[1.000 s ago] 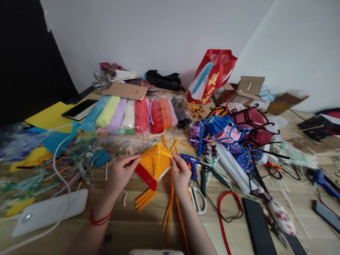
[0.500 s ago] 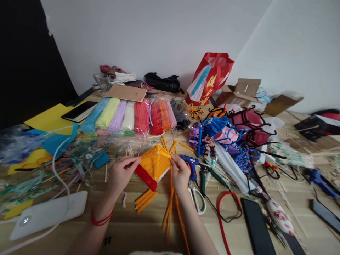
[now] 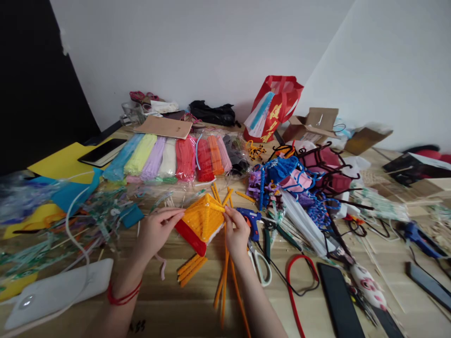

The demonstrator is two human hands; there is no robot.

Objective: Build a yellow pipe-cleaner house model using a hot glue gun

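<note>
toward the near edge of the tabletop (image 3: 169,310), itself cut off, the model (image 3: 205,218) is held peak up, one corner pointing at that edge, its widest line running from left hand (image 3: 155,232) to right hand (image 3: 237,230). the left pinches the left corner, thumb and fingers nearly together; the right pinches the right corner as narrowly, so neither is nearer. long stems (image 3: 224,281) run beside the right hand. the model's underside is hidden; i cannot tell whether it touches the tabletop.

Pale walls (image 3: 169,47) (meeting in a corner) back a wood-grain table (image 3: 169,303)
</note>
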